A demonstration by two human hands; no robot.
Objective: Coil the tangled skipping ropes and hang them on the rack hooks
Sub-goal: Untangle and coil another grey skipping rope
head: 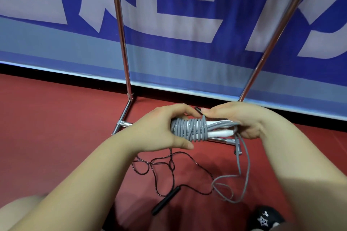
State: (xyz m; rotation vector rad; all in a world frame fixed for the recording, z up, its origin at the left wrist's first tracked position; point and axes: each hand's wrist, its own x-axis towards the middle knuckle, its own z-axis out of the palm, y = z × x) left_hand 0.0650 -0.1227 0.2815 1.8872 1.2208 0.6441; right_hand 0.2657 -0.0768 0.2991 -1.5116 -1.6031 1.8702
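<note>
Both hands, left and right, clutched glossy grey cord wound around smooth white handles; thin black rope lay tangled at six o'clock.

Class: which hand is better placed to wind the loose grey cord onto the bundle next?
Probably the right hand: the loose grey cord trails from its side, while the left hand grips the wound bundle.

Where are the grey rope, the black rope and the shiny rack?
grey rope [189, 129]: head view, on the coils wound round the white handles.
black rope [167, 199]: head view, on its handle on the floor.
rack [120, 24]: head view, on its left pole.
</note>
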